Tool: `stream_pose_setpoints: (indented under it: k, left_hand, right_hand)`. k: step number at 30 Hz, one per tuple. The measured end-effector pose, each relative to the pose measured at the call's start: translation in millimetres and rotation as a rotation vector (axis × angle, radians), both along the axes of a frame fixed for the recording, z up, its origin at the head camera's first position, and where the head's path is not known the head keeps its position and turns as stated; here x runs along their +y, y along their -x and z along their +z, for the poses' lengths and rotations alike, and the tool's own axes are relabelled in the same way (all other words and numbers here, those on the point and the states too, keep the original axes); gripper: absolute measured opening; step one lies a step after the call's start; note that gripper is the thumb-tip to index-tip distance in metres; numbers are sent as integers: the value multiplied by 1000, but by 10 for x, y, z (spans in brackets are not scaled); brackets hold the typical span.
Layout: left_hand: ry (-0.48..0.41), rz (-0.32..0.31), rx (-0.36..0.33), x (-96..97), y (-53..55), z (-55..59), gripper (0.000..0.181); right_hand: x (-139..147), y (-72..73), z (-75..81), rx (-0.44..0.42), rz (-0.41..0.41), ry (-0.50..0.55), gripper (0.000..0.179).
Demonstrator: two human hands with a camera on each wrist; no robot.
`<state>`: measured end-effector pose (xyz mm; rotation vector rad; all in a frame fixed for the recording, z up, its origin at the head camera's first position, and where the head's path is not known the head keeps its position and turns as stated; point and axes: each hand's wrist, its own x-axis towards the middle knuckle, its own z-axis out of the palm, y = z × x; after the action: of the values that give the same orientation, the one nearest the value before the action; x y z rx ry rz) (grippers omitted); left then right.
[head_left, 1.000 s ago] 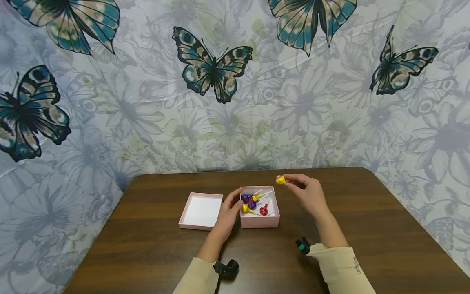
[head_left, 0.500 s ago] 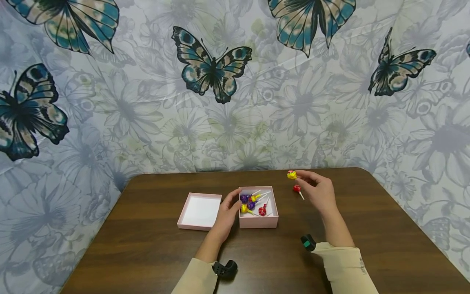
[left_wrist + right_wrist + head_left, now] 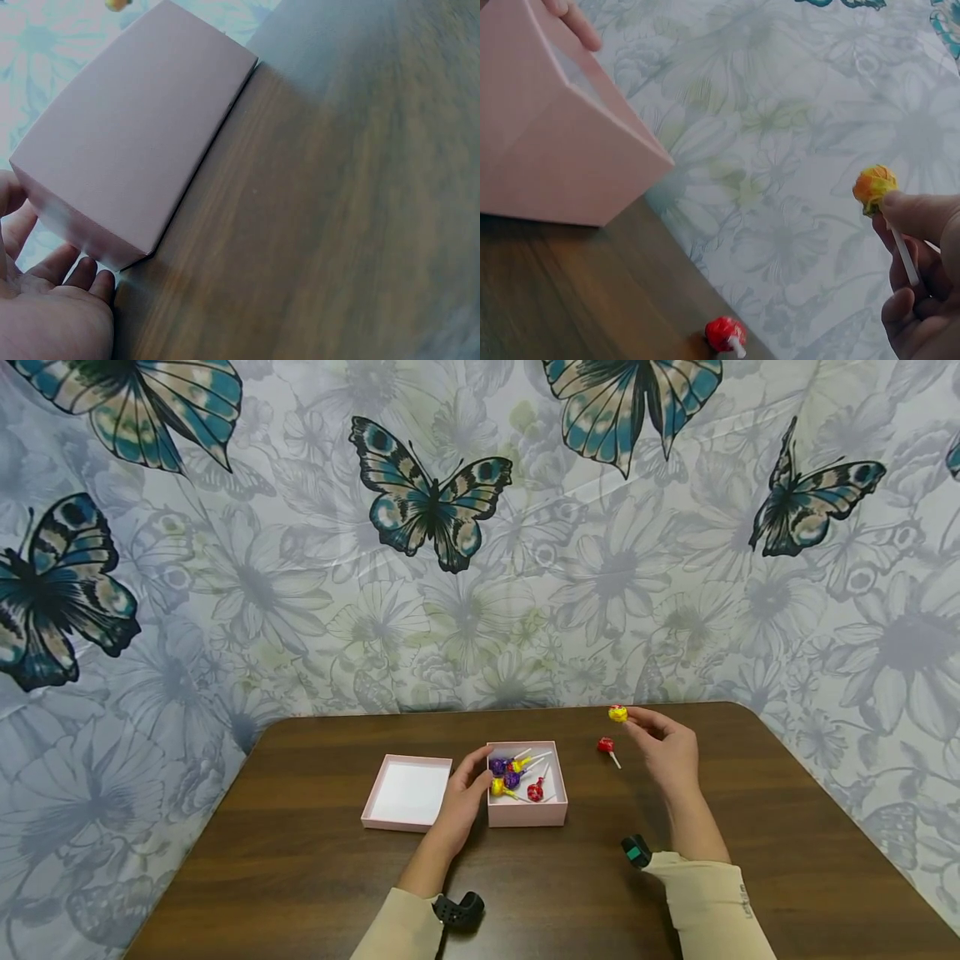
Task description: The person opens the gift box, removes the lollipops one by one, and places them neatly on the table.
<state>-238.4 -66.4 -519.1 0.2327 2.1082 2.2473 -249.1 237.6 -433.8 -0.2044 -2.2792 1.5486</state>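
My right hand (image 3: pixel 667 756) pinches a yellow-wrapped lollipop (image 3: pixel 618 713) just under its head, holding it up near the table's far edge. Its white stick (image 3: pixel 904 259) runs down toward the curled fingers in the right wrist view. Below it on the table lies a red lollipop (image 3: pixel 606 745) with a white stick. To the left, my left hand (image 3: pixel 463 797) holds the left side of a pink box (image 3: pixel 528 814), thumb and index finger at its rim. Inside lie several lollipops, with purple (image 3: pixel 513 778), yellow (image 3: pixel 499 787) and red (image 3: pixel 535 790) wrappers.
Left of the box, a pink lid (image 3: pixel 407 792) lies with its white inside up, close to the left forearm. Everything stands on a brown wooden table (image 3: pixel 337 893). Behind its far edge hangs a butterfly-patterned cloth (image 3: pixel 525 610).
My right hand has moved right and slightly away with the yellow lollipop, uncovering the red lollipop on the table. The left hand stays at the box.
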Motion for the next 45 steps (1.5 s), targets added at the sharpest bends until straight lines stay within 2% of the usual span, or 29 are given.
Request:
stream_pose_setpoints:
  k: [4,12,35,40,45]
  left_hand:
    - [-1,-4,4,5,2,-7,44]
    - [-1,-6,-3,13,0,-5,44]
    - [4,-7,-4,5,6,-31,44]
    - [10,2,-4,7,8,-34,44]
    - [-2,-2,1,1,7,-24,44]
  right_hand:
    - [44,16,-56,-9,-61,1,29]
    - [151,71,-214,9,-155,106,28]
    - [311,145,-543,-89,-198,101,34]
    - [351,179,-637,-84,-205,124,32]
    - [363,201,-675,-96,-211,99,32]
